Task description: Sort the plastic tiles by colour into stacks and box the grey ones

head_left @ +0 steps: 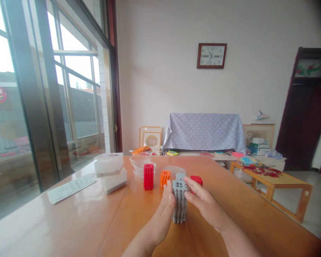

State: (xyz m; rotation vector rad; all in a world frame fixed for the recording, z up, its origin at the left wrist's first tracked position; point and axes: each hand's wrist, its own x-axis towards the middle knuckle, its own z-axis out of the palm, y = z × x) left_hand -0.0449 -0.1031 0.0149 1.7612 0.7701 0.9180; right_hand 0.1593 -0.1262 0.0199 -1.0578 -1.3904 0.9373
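Note:
A tall grey stack of notched, grid-like plastic building pieces (179,203) stands upright on the wooden table, between my two hands. Straight fingers of my left hand (163,214) lie along its left side. From the right, my right hand (203,198) reaches to it, fingertips near the upper edge. Together they hold it at the sides. Behind it shows a lighter grey stack (181,176), partly hidden. Further left stand an orange stack (165,178) and a tall red stack (148,177). Another red stack (197,180) is half covered by my right hand.
Clear plastic containers (141,167) stand behind the stacks. Two white boxes (113,181) are piled at the left, beside a printed sheet or keyboard-like pad (71,188). A low wooden table (289,182) stands off to the right, and a cloth-covered object (205,132) is by the wall.

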